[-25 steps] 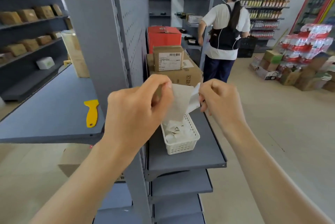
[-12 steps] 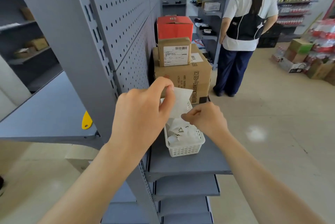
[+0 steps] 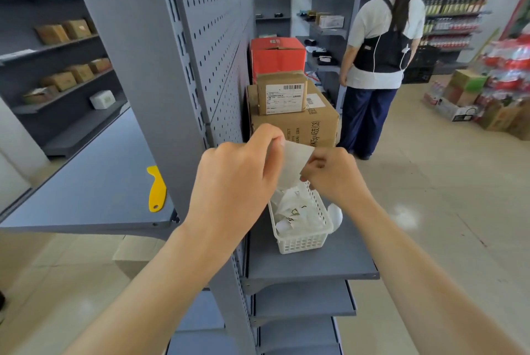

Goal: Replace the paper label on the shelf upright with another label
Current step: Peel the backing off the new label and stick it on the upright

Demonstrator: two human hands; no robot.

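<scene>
A white paper label [image 3: 294, 163] is held in front of me above a white plastic basket [image 3: 304, 238]. My left hand [image 3: 238, 182] pinches its upper left edge, and my right hand [image 3: 332, 175] pinches its right edge. The basket holds crumpled white label papers [image 3: 289, 208] and sits on a grey shelf [image 3: 309, 265]. The grey shelf upright [image 3: 134, 67] rises just left of my hands; I see no label on the part that shows.
A yellow plastic scraper [image 3: 156, 189] lies on the left shelf board [image 3: 86, 191]. Cardboard boxes [image 3: 295, 116] and a red box [image 3: 276, 57] stand behind the basket. A person [image 3: 378, 53] stands in the aisle with their back turned. Stacked goods [image 3: 499, 87] line the right.
My right hand dipped toward the basket and is back at the label's right edge. The view swung, and the scraper is in fuller view again.
</scene>
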